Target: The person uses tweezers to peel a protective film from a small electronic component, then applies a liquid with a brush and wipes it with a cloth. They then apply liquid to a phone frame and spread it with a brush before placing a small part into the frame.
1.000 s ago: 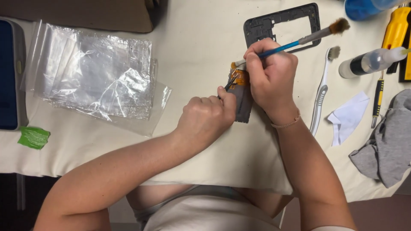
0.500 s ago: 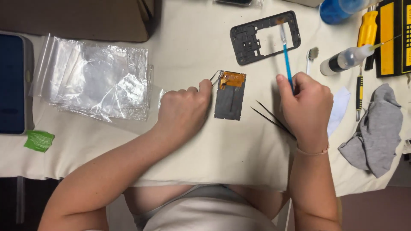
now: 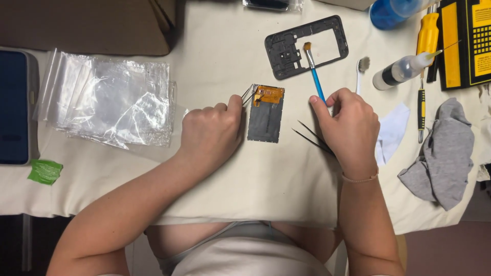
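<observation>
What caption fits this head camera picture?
Left hand pinches metal tweezers at grey, orange-ribboned phone screen panel; right hand sets down blue-handled paintbrush.

Clear plastic bags (image 3: 105, 102) left of grey screen panel (image 3: 266, 115); maybe phone (image 3: 14, 107) far left.

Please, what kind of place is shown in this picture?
Probably a small phone repair bench. A dark phone frame and a screen module lie on the cloth-covered table, with screwdrivers nearby; the left hand holds tweezers.
</observation>
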